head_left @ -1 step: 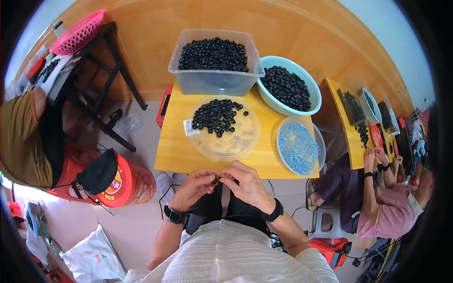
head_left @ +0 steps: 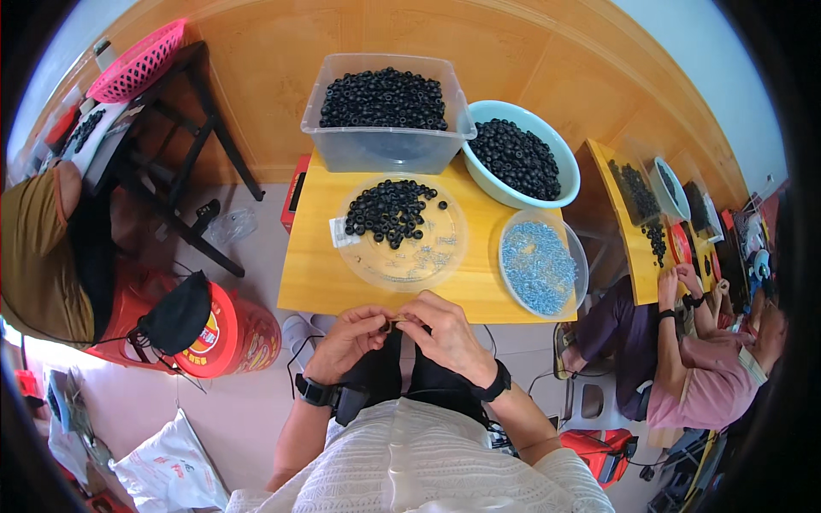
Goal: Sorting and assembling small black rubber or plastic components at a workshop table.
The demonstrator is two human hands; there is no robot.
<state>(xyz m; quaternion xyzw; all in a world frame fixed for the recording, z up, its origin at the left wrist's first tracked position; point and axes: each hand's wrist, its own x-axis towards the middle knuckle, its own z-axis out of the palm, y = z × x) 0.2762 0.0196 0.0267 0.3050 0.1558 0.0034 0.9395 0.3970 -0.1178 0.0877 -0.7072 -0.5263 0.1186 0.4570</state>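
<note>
My left hand [head_left: 352, 342] and my right hand [head_left: 446, 340] meet in front of the table's near edge, fingertips almost touching. Both are closed in a pinch around something small and dark, too small to make out. Just beyond them, on a round clear plastic lid [head_left: 363, 267], lies a heap of black ring-shaped parts [head_left: 389, 209] with scattered tiny metal pieces [head_left: 428, 256]. To the right, a round clear tub [head_left: 581, 278] holds many small silvery-blue metal pieces [head_left: 539, 267].
A clear bin [head_left: 385, 152] and a light-blue basin [head_left: 569, 192], both full of black rings, stand at the back of the yellow table [head_left: 308, 265]. A red bucket [head_left: 248, 333] stands on the left. At right a person [head_left: 701, 385] works at another table [head_left: 641, 269].
The whole view has shifted very slightly. Both hands keep the same pinched pose.
</note>
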